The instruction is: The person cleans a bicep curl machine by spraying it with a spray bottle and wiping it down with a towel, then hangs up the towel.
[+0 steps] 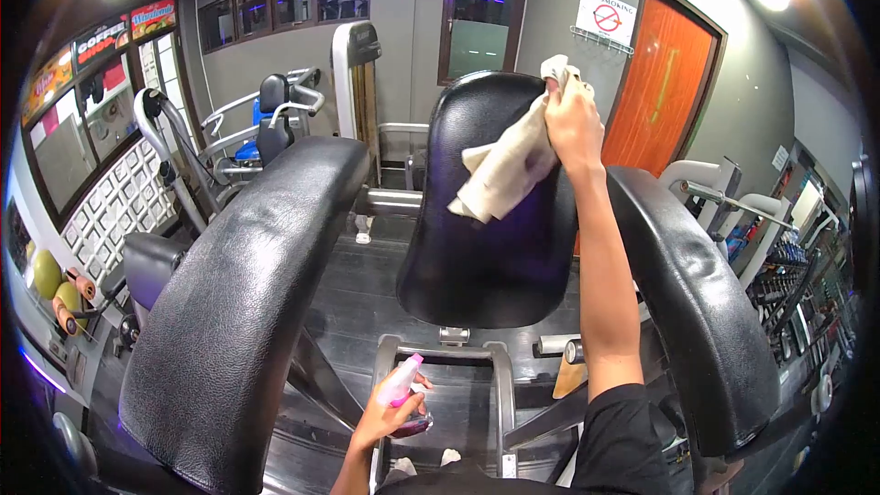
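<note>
My right hand (575, 119) grips a cream cloth (509, 165) at the upper right edge of a black padded backrest (486, 266). The cloth hangs down to the left across the front of the pad. Low in the view, my left hand (390, 412) is wrapped round a spray bottle (401, 383) with a pink and white top; its dark lower part shows below my fingers. The bottle is in front of the machine's metal frame (449, 350), below the backrest.
Large black pads flank the backrest, one at left (266, 284) and one at right (697, 284). Other gym machines (275, 119) stand behind at left. An orange door (665, 82) is at the back right, and a dumbbell rack (784, 289) stands at far right.
</note>
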Motion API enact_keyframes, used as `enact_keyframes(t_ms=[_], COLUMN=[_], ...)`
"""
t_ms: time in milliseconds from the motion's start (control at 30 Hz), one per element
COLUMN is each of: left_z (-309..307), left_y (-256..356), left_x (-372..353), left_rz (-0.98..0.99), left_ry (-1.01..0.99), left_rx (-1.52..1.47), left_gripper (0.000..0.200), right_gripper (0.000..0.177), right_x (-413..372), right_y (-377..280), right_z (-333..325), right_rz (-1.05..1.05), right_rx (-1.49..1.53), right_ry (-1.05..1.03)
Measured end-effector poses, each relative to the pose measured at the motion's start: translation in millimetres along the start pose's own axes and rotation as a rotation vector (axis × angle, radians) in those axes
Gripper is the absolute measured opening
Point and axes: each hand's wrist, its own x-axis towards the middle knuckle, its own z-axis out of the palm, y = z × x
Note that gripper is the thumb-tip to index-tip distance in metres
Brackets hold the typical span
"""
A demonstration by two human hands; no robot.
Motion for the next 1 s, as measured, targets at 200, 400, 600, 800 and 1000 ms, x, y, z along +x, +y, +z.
enact_keyframes(t_ms=[200, 400, 600, 800, 1000], left_z=[-3.8, -1.4, 7.0, 4.7, -0.5], left_y=[-4.5, -14.2, -19.0, -23.2, -21.0], left_x=[3.1, 9.1, 22.6, 13.1, 2.5], left_rz=[0.014, 0.019, 0.063, 0.021, 0.017], left_ry=[-0.040, -0.109, -0.218, -0.212, -0.080], left_rx=[0.037, 0.067, 0.063, 0.071, -0.015], left_gripper=[0.038, 0.048, 0.068, 0.068, 0.048], right_gripper=[0.033, 0.034, 0.047, 0.058, 0.060], right_x=[-26.8, -136.5, -322.7, -339.7, -178.4], right_y=[42.7, 76.2, 121.6, 105.9, 61.1], right_z=[-10.9, -5.5, 27.9, 28.7, 8.9], right_rz=[0.169, 0.157, 0.057, 0.067, -0.135], right_rx=[0.070, 0.356, 0.247, 0.190, 0.206], right_ry=[-0.042, 0.117, -0.011, -0.057, 0.244])
